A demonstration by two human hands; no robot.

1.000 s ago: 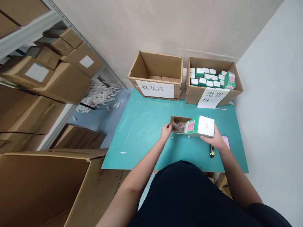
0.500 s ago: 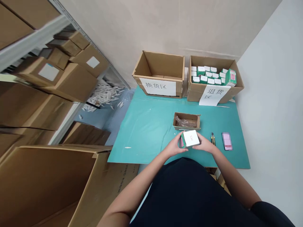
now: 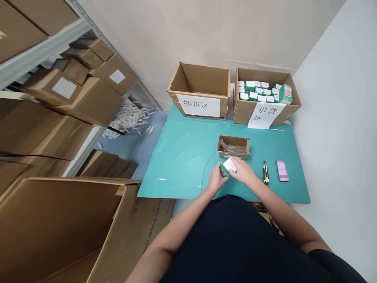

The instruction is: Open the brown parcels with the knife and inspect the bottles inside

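Between my two hands is a small green and white box [image 3: 229, 165], tilted, with its white face up. My left hand [image 3: 217, 178] grips its lower left side. The fingers of my right hand [image 3: 242, 170] close over its upper right edge and cover part of the white face. Just beyond the box, a small open cardboard box [image 3: 233, 154] stands on the green table [image 3: 182, 157] with clear plastic wrap [image 3: 231, 146] inside. To the right of my right hand lie a yellow and black utility knife [image 3: 265, 173] and a phone [image 3: 282, 170] with a blurred pink screen.
At the table's back stand an open carton [image 3: 203, 78] with a paper sign and a second carton [image 3: 240, 112] holding several green and white boxes [image 3: 261, 98]. A large open carton [image 3: 118, 232] is at the left, below a shelf [image 3: 79, 157] of cartons. A wall borders the right.
The green and white box has turned and shifted slightly left. My right hand has moved left from its side onto its upper edge, and the utility knife now shows fully.
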